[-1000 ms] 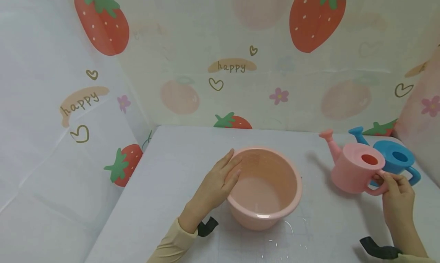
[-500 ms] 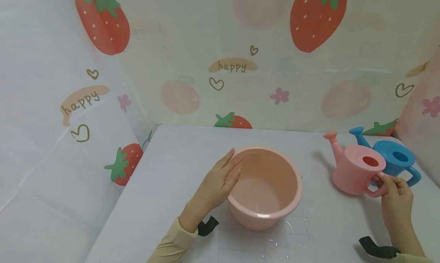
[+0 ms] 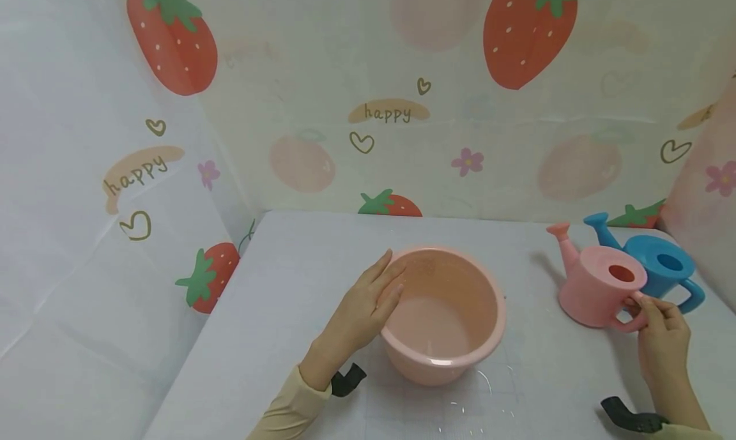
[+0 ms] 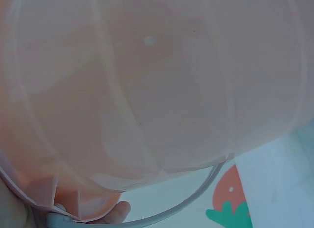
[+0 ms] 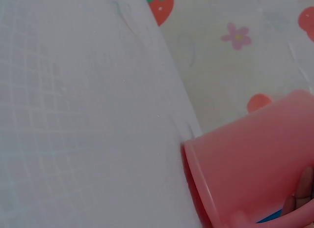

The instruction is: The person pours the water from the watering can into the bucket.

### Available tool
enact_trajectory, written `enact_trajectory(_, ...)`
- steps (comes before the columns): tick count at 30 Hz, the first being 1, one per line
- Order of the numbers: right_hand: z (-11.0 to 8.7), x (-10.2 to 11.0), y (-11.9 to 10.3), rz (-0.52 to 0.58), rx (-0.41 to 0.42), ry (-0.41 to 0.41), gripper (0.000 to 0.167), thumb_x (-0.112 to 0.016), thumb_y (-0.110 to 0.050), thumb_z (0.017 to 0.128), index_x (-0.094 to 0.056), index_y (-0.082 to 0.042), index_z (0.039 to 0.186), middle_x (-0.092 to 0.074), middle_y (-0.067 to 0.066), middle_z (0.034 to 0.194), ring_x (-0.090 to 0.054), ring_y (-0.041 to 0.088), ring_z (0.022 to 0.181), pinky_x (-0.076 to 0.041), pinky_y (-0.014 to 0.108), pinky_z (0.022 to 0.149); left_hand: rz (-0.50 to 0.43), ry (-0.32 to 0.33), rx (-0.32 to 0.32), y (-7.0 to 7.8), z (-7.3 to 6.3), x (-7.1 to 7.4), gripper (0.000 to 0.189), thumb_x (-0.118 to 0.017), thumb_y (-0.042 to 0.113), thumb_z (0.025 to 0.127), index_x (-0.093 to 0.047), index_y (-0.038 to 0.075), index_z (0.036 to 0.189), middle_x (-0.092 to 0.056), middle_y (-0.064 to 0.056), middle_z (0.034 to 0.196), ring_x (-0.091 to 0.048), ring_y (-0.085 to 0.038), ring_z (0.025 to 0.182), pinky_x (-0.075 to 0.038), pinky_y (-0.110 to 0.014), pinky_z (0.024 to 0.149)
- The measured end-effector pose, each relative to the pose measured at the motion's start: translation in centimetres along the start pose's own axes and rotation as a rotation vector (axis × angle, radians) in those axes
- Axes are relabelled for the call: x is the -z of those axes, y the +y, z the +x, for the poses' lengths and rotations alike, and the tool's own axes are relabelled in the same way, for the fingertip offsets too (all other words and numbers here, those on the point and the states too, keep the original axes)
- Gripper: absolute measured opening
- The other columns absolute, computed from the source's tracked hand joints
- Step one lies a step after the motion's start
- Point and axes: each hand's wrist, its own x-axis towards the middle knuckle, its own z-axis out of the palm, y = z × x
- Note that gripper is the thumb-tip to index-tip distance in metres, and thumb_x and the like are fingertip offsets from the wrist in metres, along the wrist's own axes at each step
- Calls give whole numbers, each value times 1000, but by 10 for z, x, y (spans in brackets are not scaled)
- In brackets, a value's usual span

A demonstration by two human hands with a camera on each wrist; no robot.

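Note:
A peach-pink bucket (image 3: 439, 312) stands upright in the middle of the table. My left hand (image 3: 359, 309) rests on its left rim, fingers fairly straight over the edge. The left wrist view shows the bucket's outer wall (image 4: 162, 90), a grey bail handle (image 4: 196, 191) and a fingertip (image 4: 120, 211) past the rim. At right, my right hand (image 3: 664, 331) pinches the handle of a pink watering can (image 3: 600, 290). Its base is right at the tabletop (image 5: 122, 115). Behind it stands a blue watering can (image 3: 661, 261), partly hidden by the pink one.
A white cover lies on the table (image 3: 299, 261), with patterned walls (image 3: 322, 76) at the back and sides. Shiny wet-looking marks (image 3: 483, 382) show in front of the bucket. Black straps or mounts (image 3: 347, 381) stick out at both wrists.
The pink watering can has come down and slightly right, toward the tabletop, with my right hand on its handle. My left hand and the bucket have stayed in place.

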Motion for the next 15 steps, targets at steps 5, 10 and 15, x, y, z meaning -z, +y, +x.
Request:
enact_trajectory(5, -1, -1, 3, -39, -23, 3, 26, -62, -24, 88, -50, -10, 106, -62, -5, 96, -59, 3, 90, -48, 9, 73, -7, -2, 8, 1, 0, 0, 49, -34, 47, 98, -47, 20, 137, -29, -3, 151, -32, -19, 135, -35, -43, 105)
enact_trajectory(10, -3, -3, 7, -61, -38, 10, 27, -62, -26, 88, -48, -11, 105, -60, -4, 97, -58, 4, 89, -48, 8, 72, -1, 1, 14, 1, -1, 0, 49, -34, 47, 98, -47, 21, 137, -29, -2, 151, -32, -19, 135, -35, -43, 105)
enact_trajectory(15, -2, -1, 8, -15, -44, -5, 26, -61, -25, 89, -46, -10, 104, -57, -2, 94, -56, 6, 87, -49, 10, 70, -1, 4, 8, 2, 0, 1, 48, -34, 46, 98, -46, 22, 138, -29, -3, 151, -32, -19, 135, -35, -43, 105)
